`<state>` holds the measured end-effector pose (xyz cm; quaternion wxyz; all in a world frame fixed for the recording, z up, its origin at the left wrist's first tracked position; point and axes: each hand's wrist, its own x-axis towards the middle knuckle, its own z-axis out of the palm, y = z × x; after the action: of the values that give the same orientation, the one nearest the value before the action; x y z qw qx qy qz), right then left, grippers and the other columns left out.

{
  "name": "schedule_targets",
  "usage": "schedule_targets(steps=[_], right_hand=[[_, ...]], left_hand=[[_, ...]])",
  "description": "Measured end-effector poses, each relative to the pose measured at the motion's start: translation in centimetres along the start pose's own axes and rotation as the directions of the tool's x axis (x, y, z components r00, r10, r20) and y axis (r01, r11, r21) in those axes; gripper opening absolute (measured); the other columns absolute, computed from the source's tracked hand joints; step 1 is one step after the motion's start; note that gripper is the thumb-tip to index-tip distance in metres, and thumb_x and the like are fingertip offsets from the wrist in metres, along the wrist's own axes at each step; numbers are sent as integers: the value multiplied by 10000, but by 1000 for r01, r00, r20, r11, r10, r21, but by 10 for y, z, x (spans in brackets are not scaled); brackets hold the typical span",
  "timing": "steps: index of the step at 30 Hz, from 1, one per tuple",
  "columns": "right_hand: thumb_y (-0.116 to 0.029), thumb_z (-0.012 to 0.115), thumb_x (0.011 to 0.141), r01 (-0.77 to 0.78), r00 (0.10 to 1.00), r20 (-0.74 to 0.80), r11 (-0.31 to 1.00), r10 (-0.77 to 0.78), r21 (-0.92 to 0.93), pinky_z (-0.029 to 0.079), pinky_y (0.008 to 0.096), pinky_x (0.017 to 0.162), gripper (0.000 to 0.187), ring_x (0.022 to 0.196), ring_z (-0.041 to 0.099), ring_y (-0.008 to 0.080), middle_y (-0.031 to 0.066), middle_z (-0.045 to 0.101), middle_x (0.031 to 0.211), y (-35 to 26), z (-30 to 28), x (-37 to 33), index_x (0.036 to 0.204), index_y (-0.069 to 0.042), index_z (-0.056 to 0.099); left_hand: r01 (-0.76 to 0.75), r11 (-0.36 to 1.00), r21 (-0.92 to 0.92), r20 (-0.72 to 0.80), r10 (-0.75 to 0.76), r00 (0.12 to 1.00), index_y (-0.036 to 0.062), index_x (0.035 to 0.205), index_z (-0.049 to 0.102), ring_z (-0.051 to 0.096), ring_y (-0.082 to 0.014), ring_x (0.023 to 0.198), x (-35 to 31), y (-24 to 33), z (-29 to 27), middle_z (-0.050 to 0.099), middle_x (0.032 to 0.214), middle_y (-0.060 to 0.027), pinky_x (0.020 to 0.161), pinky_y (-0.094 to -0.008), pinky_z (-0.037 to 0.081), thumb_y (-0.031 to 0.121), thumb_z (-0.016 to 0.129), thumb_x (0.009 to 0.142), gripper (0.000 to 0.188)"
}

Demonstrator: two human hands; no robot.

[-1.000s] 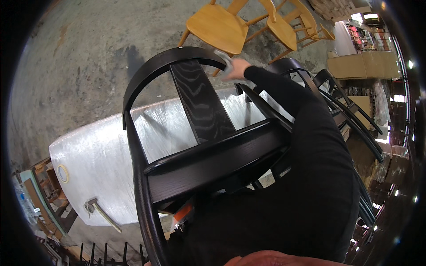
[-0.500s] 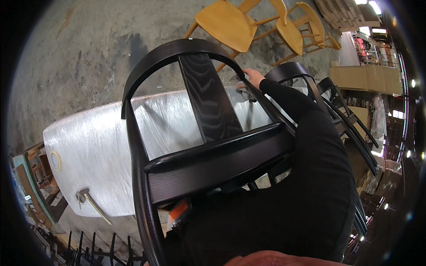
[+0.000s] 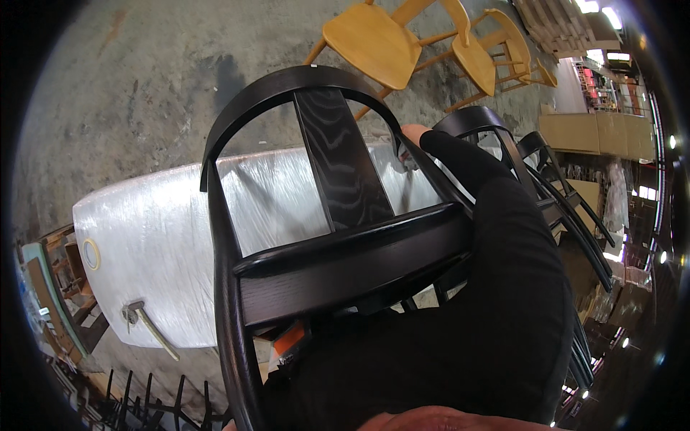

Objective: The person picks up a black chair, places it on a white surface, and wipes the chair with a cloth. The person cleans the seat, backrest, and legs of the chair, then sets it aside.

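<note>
A black wooden chair (image 3: pixel 345 248) lies tipped in front of me, with its curved top rail and wood-grained back slat facing up. My right hand (image 3: pixel 414 134) is at the right end of the curved rail, its fingers closed around a greyish cloth (image 3: pixel 407 158) against the rail's inner side. The rail partly hides the fingers. Beside the chair's left leg, at the lower edge, a sliver of skin shows, seemingly my left hand (image 3: pixel 229 426); its fingers are hidden.
Under the chair is a long surface wrapped in clear film (image 3: pixel 151 244), bearing a hammer (image 3: pixel 152 327) and a tape roll (image 3: pixel 90 254). More black chairs (image 3: pixel 471 118) stand close at right. Yellow wooden chairs (image 3: pixel 370 43) are beyond, and dark chair legs (image 3: pixel 176 406) rise at lower left.
My right hand has moved slightly nearer along the rail with the cloth, and its fingers are now more hidden behind the rail. The chair stays in about the same place.
</note>
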<state>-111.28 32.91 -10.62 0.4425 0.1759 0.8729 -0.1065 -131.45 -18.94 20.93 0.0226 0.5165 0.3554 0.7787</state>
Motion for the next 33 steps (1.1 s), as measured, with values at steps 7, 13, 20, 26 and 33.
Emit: schedule_targets(steps=[7, 13, 20, 26, 33], right_hand=[[-383, 826, 658, 10, 998, 57, 999, -13, 51, 535, 422, 808, 443, 949, 687, 334, 161, 722, 964, -2, -26, -4, 978, -89, 738], [-496, 847, 598, -158, 985, -63, 984, 163, 82, 531, 449, 813, 550, 912, 694, 357, 170, 723, 948, -10, -8, -18, 937, -76, 746], [-553, 779, 705, -81, 949, -303, 996, 89, 39, 526, 425, 837, 585, 953, 676, 352, 195, 707, 961, -2, -107, -14, 1024, -66, 717], [-417, 652, 887, 593, 782, -582, 555, -224, 583, 459, 382, 962, 542, 1119, 584, 274, 161, 614, 1210, -81, -231, -12, 1325, -107, 570], [-344, 725, 780, 563, 690, -385, 789, -613, -247, 425, 450, 1044, 755, 1253, 496, 387, 167, 563, 1326, -223, -239, 53, 1441, -118, 438]], left_hand=[[-64, 990, -125, 41, 70, 997, 43, 457, 506, 593, -162, 383, 0, -3, -5, 567, 446, -107, 398, -291, 532, 45, 562, 705, 255], [-99, 977, -187, 55, 111, 992, 40, 473, 512, 591, -168, 385, 2, -9, -8, 567, 453, -111, 390, -297, 526, 59, 556, 709, 240], [-85, 992, -94, 70, 92, 993, 37, 500, 507, 576, -197, 409, 7, -3, -7, 548, 487, -109, 420, -337, 527, 67, 575, 660, 176], [-108, 986, -126, 128, 124, 984, 56, 565, 486, 557, -199, 438, 5, -3, -13, 554, 541, -98, 445, -350, 523, 63, 564, 720, 174], [-104, 983, -149, 113, 122, 986, 62, 591, 460, 546, -213, 443, 3, 0, -15, 558, 560, -118, 445, -361, 517, 60, 542, 769, 196]])
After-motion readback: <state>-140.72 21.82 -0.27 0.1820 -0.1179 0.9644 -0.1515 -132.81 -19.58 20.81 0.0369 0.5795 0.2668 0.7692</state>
